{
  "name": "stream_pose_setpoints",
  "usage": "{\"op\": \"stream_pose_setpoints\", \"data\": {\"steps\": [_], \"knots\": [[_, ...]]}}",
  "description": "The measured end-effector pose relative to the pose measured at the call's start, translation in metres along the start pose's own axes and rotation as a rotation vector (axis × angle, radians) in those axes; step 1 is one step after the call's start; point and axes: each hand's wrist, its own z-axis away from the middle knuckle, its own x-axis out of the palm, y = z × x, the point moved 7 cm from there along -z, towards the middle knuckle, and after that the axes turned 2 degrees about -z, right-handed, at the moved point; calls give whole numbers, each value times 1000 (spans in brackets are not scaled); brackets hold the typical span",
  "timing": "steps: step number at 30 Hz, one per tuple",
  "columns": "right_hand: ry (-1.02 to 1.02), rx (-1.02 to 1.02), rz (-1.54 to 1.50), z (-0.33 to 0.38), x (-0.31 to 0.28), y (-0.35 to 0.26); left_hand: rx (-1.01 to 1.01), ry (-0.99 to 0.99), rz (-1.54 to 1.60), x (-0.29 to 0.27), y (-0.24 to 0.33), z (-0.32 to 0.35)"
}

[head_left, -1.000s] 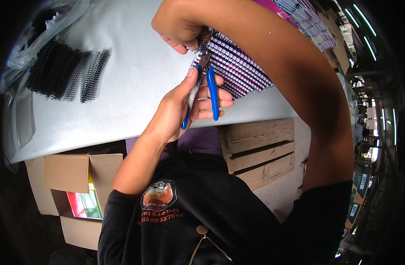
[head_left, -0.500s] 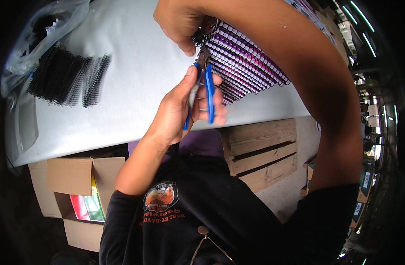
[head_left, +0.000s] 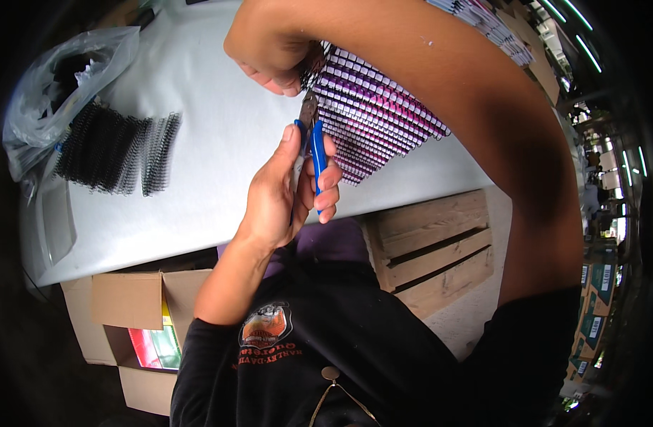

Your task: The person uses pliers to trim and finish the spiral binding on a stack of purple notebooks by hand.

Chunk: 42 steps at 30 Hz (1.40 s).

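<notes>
My left hand (head_left: 271,188) is wrapped round blue-handled wire cutters (head_left: 318,160), held with the jaws pointing away from me. Their metal jaws touch or nearly touch the near-left ends of black wire coils, and the jaw gap cannot be made out. Those coils bind a stack of spiral-bound books or pads (head_left: 376,107), purple and white along their edges. My right arm reaches over the stack from the right. Its hand (head_left: 266,46) curls, fingers closed, over the coil ends, hiding what lies under the palm.
Loose black wire coils (head_left: 116,153) lie on the white-covered table (head_left: 191,192), beside a clear plastic bag (head_left: 116,53). Below the table stand an open cardboard box (head_left: 127,302) with coloured packs inside and a wooden crate (head_left: 440,242). More printed stacks (head_left: 483,28) sit at the far right.
Both hands and the wire cutters have shifted slightly left in the view. My left fingers have closed in on the handles, which have come nearer together. The whole scene has also moved a little downward.
</notes>
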Motion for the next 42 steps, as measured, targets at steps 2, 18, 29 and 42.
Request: {"op": "stream_pose_setpoints", "data": {"steps": [2, 18, 29, 42], "knots": [[7, -3, -9, 2, -1, 3, -2, 98, -175, 3, -1, 4], [105, -2, -52, 20, -7, 14, -3, 232, -292, 18, 2, -4], [762, -114, 25, 82, -7, -1, 6, 13, -191, 24, 1, 0], [870, -305, -365, 98, -5, 7, 54, 7, -73, 34, 11, -6]]}}
